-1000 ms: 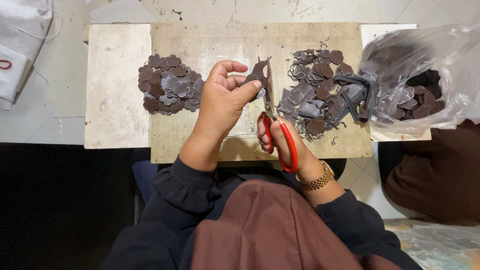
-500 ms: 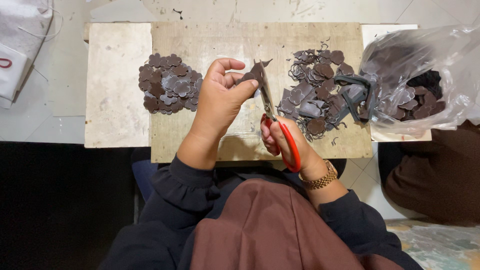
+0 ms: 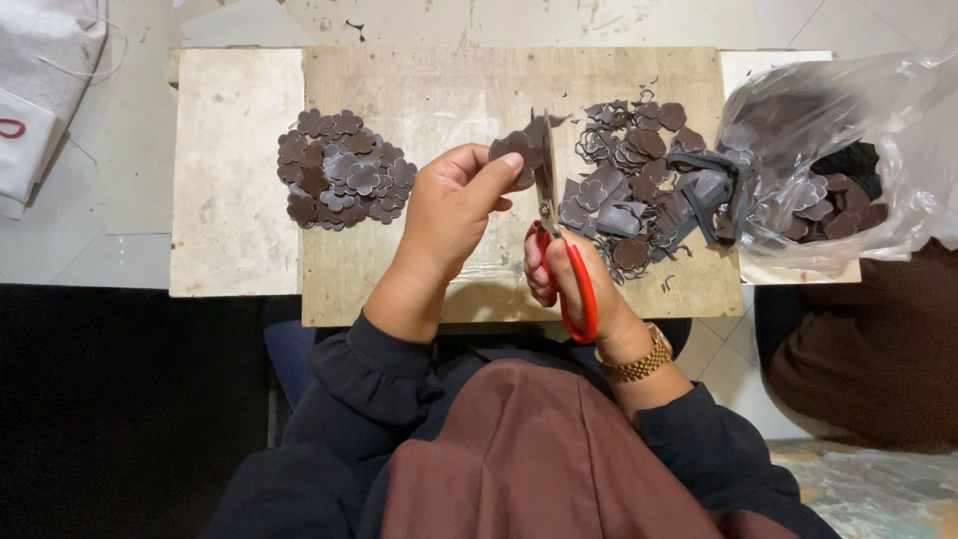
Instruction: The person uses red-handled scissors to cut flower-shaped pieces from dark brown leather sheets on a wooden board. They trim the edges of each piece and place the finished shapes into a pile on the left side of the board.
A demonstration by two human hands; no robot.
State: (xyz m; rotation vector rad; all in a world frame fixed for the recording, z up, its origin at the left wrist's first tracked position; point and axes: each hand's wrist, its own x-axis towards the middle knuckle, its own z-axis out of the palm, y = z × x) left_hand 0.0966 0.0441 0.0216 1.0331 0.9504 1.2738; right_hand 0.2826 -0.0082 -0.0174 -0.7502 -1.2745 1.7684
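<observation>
My left hand (image 3: 451, 212) pinches a small dark brown flower-shaped piece (image 3: 521, 150) above the wooden board (image 3: 429, 90). My right hand (image 3: 571, 279) grips red-handled scissors (image 3: 559, 250), whose blades point up and meet the piece's right edge. To the left of my hands lies a heap of cut brown flower shapes (image 3: 344, 170). On the right lies a looser heap of brown pieces and offcuts (image 3: 639, 180).
A clear plastic bag (image 3: 838, 150) holding more brown pieces lies at the board's right end. A pale slab (image 3: 235, 170) adjoins the board on the left. White fabric (image 3: 40, 90) lies on the floor far left. A gold watch (image 3: 639, 361) is on my right wrist.
My left hand has turned the brown piece slightly against the blades and shifted a little. The scissors stay in nearly the same place.
</observation>
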